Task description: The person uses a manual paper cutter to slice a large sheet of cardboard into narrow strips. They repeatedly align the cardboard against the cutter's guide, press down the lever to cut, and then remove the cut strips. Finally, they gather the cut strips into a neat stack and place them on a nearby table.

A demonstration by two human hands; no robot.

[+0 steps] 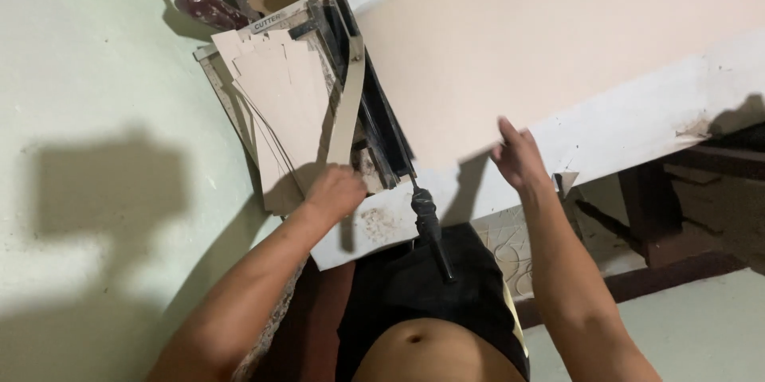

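Keep your left hand [335, 192] flat and firm on the fanned stack of beige card sheets [279, 103], fingers well clear of the blade edge of the grey lever-arm paper cutter [362, 111]. That hand is curled down, pressing the stack's near corner just left of the cutter. Your right hand [518, 160], fingers loosely spread and holding nothing, hovers right of the cutter's black handle [430, 227], over the white table edge [637, 131].

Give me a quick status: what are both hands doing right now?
Left hand closed on cut card strips at the paper cutter. Right hand open, on the big card sheet. Cutter handle untouched between them.
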